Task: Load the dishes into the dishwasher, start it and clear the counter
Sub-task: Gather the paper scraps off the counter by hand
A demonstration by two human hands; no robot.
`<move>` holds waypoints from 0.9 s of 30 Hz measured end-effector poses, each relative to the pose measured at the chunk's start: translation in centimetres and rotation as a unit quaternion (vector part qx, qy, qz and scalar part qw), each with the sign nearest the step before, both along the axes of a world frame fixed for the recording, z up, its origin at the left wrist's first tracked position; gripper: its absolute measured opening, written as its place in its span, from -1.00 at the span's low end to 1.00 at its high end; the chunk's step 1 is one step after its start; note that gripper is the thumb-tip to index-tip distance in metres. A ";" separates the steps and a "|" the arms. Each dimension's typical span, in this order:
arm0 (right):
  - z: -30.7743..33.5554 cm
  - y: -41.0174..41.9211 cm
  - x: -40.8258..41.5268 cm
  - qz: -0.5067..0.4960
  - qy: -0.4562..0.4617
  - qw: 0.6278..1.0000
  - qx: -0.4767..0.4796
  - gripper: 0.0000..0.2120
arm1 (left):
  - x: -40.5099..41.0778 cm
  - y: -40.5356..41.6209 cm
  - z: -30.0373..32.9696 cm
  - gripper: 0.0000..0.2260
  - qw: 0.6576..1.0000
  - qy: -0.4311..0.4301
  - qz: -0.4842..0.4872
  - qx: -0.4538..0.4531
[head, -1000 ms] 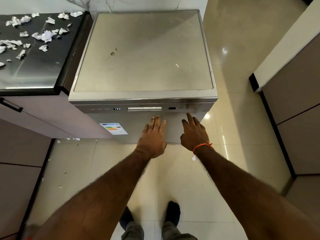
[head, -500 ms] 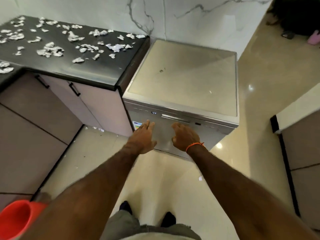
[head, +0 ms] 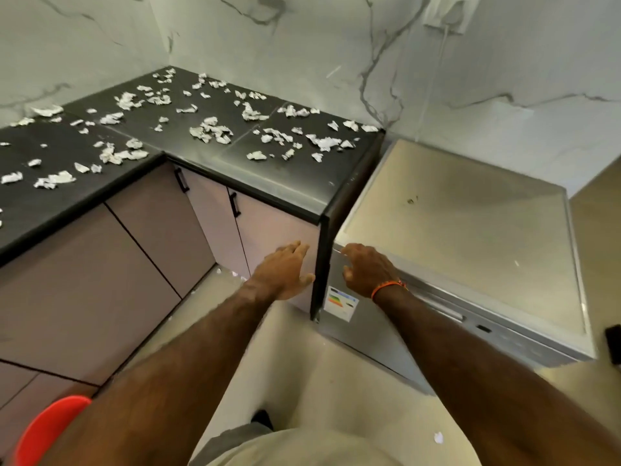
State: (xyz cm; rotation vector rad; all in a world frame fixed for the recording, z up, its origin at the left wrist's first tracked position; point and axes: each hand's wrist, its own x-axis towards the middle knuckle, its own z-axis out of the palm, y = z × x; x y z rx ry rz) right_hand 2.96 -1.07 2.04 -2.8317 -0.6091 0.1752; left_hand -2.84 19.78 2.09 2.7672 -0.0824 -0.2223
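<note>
Your dishwasher [head: 463, 237] stands closed on the floor, its left side just beside the end panel of the black counter [head: 201, 169], under the marble wall. Its flat grey top is bare apart from a small dark mark near the middle. An energy label [head: 341, 303] sits at the upper left of the dishwasher door, and the handle bar [head: 443, 309] runs along the door's upper edge to the right of the label. Your left hand [head: 284, 272] hovers in front of the cabinet door left of the dishwasher, fingers straight and together, holding nothing. Your right hand [head: 368, 269] is at the dishwasher's front left corner, fingers loosely spread and lightly curled, holding nothing; whether it touches the top edge cannot be determined. An orange band [head: 389, 288] circles your right wrist. Torn paper scraps [head: 211, 129] lie scattered across the counter left of the dishwasher. A red object [head: 50, 428] shows at the lower left, well apart from the dishwasher.
</note>
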 end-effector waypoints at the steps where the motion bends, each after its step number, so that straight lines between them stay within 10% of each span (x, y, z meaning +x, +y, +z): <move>1: -0.1 1.3 0.8 -0.004 0.000 1.000 0.004 -0.56 | 0.7 1.6 0.1 -0.29 1.000 -0.001 -0.002 0.002; 27: -6.5 20.0 27.8 -0.101 -0.004 0.995 0.003 -0.41 | 27.1 20.4 -4.1 -0.32 0.997 0.028 -0.005 0.071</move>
